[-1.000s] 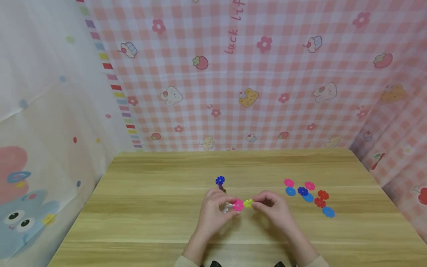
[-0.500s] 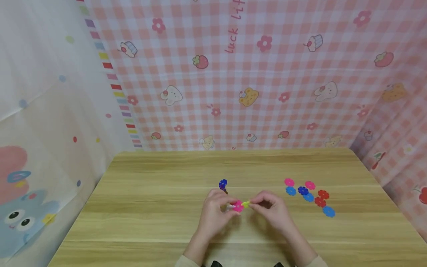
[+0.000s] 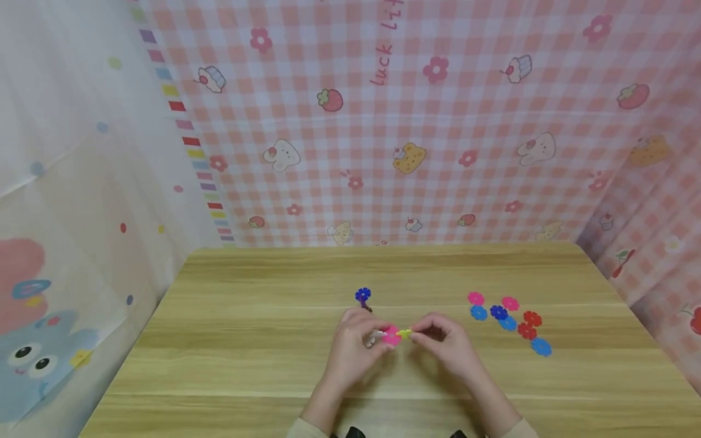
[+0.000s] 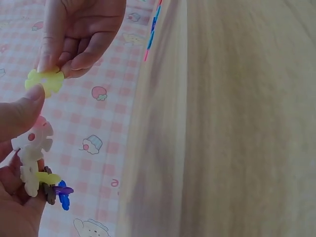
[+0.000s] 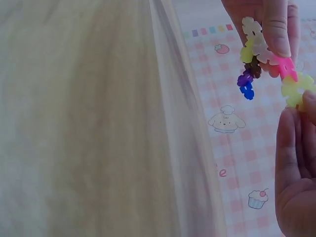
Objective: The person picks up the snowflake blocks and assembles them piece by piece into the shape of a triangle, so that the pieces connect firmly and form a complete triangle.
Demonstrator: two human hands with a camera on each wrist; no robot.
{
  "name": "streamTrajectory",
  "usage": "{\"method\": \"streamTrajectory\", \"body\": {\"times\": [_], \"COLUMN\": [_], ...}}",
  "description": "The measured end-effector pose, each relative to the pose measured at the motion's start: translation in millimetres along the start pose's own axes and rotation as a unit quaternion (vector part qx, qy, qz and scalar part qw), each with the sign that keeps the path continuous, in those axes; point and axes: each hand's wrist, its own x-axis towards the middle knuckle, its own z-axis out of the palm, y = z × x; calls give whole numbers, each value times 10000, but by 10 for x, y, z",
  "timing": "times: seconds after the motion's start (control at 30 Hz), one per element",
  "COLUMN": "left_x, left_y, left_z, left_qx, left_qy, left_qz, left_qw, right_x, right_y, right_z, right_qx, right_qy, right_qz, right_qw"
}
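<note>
One yellow disc (image 3: 404, 334), held over table (image 3: 246, 347), pinched by right hand (image 3: 451, 345); edge meets pink disc (image 3: 391, 335), whether slotted cannot tell. Left hand (image 3: 350, 344) pinches pink disc, end of chain (image 5: 262, 49): white discs (image 5: 252, 28), partly hidden by fingers, hard to count; second yellow (image 5: 247, 52), one brown (image 5: 254, 69), one purple (image 5: 245, 78), one blue (image 5: 247, 91). Eight loose discs (image 3: 507, 323) lie toward table's right: two pink, three light blue, two red, one dark blue. Checked cloth (image 3: 350, 140) behind reads "luck lif", cut off at top; lone "e" lower down.
</note>
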Motion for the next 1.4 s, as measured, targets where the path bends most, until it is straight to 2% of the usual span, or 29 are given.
{"method": "streamTrajectory", "body": {"times": [0.1, 0.37, 0.63, 0.77, 0.87, 0.93, 1.1, 1.23, 1.4], "left_x": [3, -3, -2, -3, -4, -4, -10, -15, -13], "left_y": [-15, -7, 17, 13, 4, -1, -8, -5, 1], "left_z": [13, 24, 33, 32, 33, 34, 43, 43, 38], "left_qx": [89, 125, -377, -480, -483, -481, -472, -441, -395], "left_qy": [74, 80, -248, -255, -178, -131, -109, -127, -137], "left_qz": [163, 242, 30, -34, -89, -102, -173, -245, -211], "left_qw": [9998, 9996, 9990, 9985, 9986, 9987, 9987, 9986, 9989], "right_x": [9, 15, 9, 18, 39, 53, 24, -84, -251], "right_y": [10, 27, 52, 58, 72, 98, 209, 294, 410], "right_z": [-8, -1, 35, -29, -192, -359, -879, -1305, -1717], "right_qx": [1, 249, 652, 342, -273, -791, -1807, -2275, -2467], "right_qy": [-99, -163, -338, -416, -218, 40, 733, 959, 873], "right_qz": [76, -14, -304, -111, 147, 318, 835, 1121, 1315], "right_qw": [9999, 9996, 9968, 9985, 9993, 9964, 9772, 9625, 9562]}}
